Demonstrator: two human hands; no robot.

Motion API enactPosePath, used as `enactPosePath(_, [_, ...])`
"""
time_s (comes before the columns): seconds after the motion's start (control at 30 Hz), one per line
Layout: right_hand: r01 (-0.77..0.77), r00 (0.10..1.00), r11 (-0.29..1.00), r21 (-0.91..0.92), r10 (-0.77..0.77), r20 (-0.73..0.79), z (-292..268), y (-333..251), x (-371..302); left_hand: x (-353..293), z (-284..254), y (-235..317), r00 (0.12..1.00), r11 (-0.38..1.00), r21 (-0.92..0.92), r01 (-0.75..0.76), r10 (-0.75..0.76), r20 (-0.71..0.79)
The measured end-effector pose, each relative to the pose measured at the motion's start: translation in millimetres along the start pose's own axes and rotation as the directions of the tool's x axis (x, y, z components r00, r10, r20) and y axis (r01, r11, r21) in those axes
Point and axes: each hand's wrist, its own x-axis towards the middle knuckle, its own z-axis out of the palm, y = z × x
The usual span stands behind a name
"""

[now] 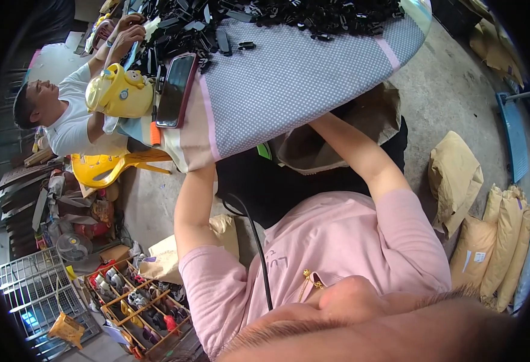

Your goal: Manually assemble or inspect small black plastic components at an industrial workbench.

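Both forearms of the person are seen rising from the lower edge toward twelve o'clock, and both hands are hidden beneath the table (289, 84), which is covered with a grey dotted cloth; whether those hands are spread, closed or pinching anything cannot be told. The left forearm (194, 205) passes under the cloth's edge at about eleven o'clock, the right forearm (355, 151) at about one o'clock. A brown paper bag (337, 142) is seen between the two arms, just under the table edge (its mouth is partly hidden by the cloth), and it lies nearest to where the hands vanish. A heap of small black parts (265, 15) is spread over the tabletop at twelve o'clock, well apart from the hidden hands. A phone in a red case (175, 90) and a yellow kettle (120, 92) are set at ten o'clock. A co-worker in white (72, 123) is seated there.
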Motion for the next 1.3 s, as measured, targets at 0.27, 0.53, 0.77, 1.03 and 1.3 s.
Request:
enactPosePath(0.27, [-0.257, 0.965, 0.910, 0.325, 0.257, 0.042, 4, -36, 3, -30, 3, 20, 0.956, 0.999, -0.038, -0.009, -0.002, -0.292])
enactPosePath(0.53, [-0.161, 0.984, 0.978, 0.130, 0.149, 0.098, 6, -38, -5, 13, -29, 24, 0.798, 0.992, -0.119, -0.037, -0.043, -0.601])
enactPosePath(0.77, [-0.178, 0.972, 0.984, -0.007, 0.177, 0.154, -12, -41, -23, 1, -44, 22, 0.660, 0.968, -0.248, -0.036, -0.163, -0.734])
enactPosePath(1.03, [-0.183, 0.965, 0.975, -0.126, 0.202, 0.165, 15, -51, -3, 19, -31, 16, 0.694, 0.952, -0.292, -0.095, -0.147, -0.705])
enactPosePath(1.3, [-0.202, 0.958, 0.953, -0.224, 0.240, 0.155, 12, -54, -9, 23, -14, 18, 0.776, 0.931, -0.329, -0.155, -0.092, -0.624])
